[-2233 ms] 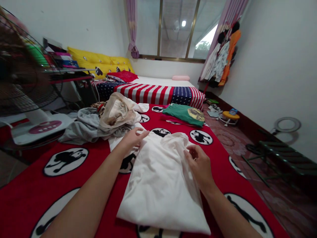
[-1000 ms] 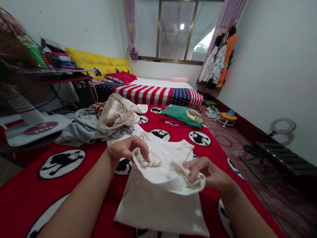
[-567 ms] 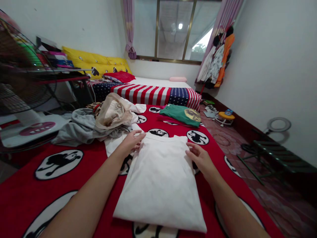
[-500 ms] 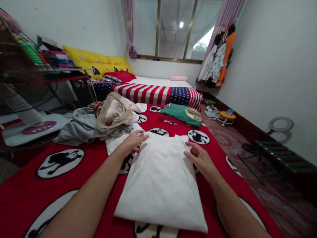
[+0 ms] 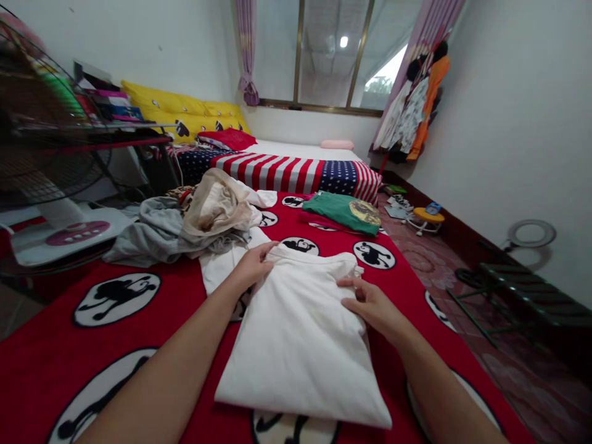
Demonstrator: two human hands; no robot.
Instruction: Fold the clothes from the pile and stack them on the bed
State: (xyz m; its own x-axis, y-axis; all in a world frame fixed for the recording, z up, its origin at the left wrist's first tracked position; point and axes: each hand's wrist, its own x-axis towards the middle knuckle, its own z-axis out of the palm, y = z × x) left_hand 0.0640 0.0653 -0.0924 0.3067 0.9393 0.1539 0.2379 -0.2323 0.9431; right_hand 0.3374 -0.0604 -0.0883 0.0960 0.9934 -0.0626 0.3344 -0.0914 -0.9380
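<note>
A white T-shirt, folded into a long panel, lies in front of me with its neckline at the far end. My left hand pinches its far left corner, thumb on top and the other fingers partly hidden beneath. At the far right edge, my right hand has its thumb and fingers closed on the cloth, which bunches up there. Beyond the shirt on the right lies a folded green shirt with a gold print, on top of a red folded garment.
A red blanket with black monkey figures in white ovals spreads below. A heap of grey and beige clothes sits at far left, beside a fan. On the right-hand floor stand a dark green slatted stool and a yellow stool.
Both hands have closed on the shirt's far corners. The far end of the shirt has lifted slightly and creased, bunching at the right hand.
</note>
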